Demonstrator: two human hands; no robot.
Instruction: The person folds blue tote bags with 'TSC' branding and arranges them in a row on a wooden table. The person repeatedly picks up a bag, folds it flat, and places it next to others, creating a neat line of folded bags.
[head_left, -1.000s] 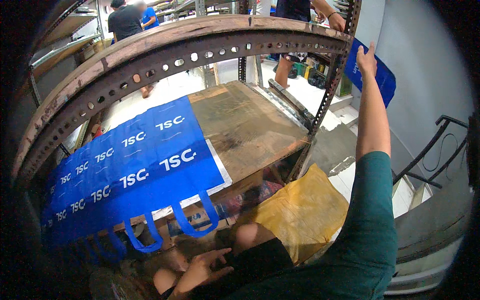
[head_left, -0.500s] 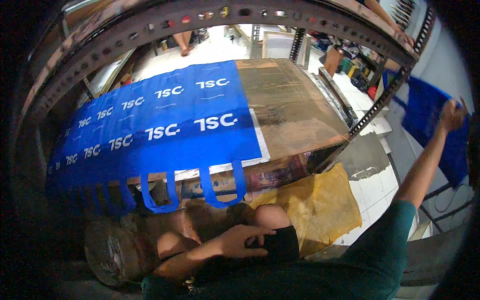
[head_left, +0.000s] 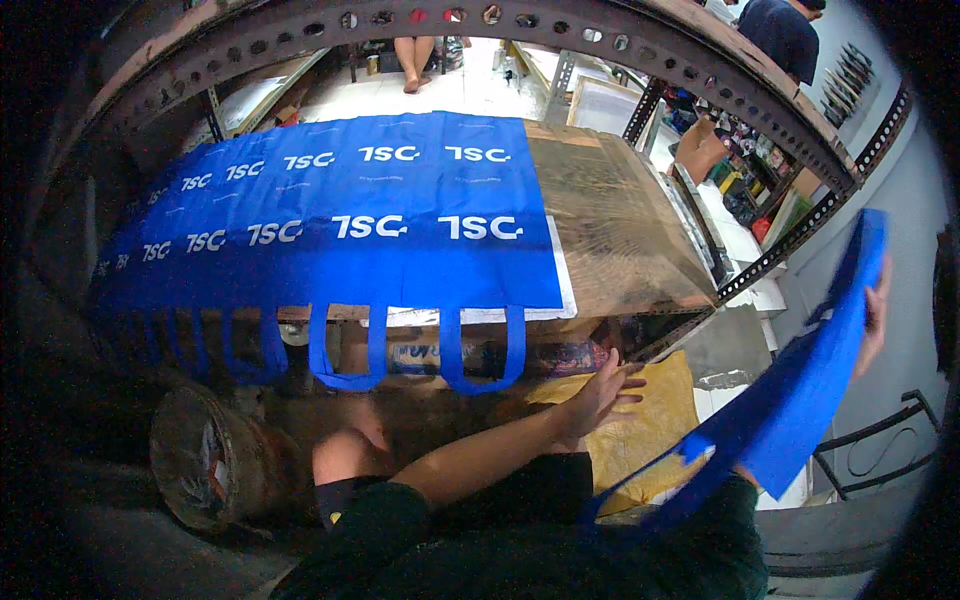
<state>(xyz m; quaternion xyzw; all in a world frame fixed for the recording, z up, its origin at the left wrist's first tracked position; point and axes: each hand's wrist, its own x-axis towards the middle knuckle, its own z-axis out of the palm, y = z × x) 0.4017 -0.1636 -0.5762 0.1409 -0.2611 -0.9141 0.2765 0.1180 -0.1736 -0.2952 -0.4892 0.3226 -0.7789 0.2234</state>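
Note:
My right hand (head_left: 875,318) is raised at the far right, gripping a blue tote bag (head_left: 808,390) that hangs down in front of my right forearm. Part of that hand is behind the cloth. My left hand (head_left: 600,398) reaches forward below the table edge, fingers spread and nothing in them. On the table lies a row of overlapping blue tote bags (head_left: 400,270) with white print, their handles (head_left: 482,385) drooping over the near edge. A white sheet (head_left: 563,270) peeks out from under the rightmost bag.
The brown tabletop (head_left: 620,220) shows right of the bags. A perforated metal shelf frame (head_left: 600,40) arches overhead. Below are a yellow sack (head_left: 645,440) and a round container (head_left: 200,455) at left. Behind, a person's bare legs (head_left: 412,65) and another person in dark clothes (head_left: 780,40) show.
My right hand has brought the blue tote bag inward from the far right. My left hand has moved from my lap forward and right, its fingers spreading. The view has shifted slightly.

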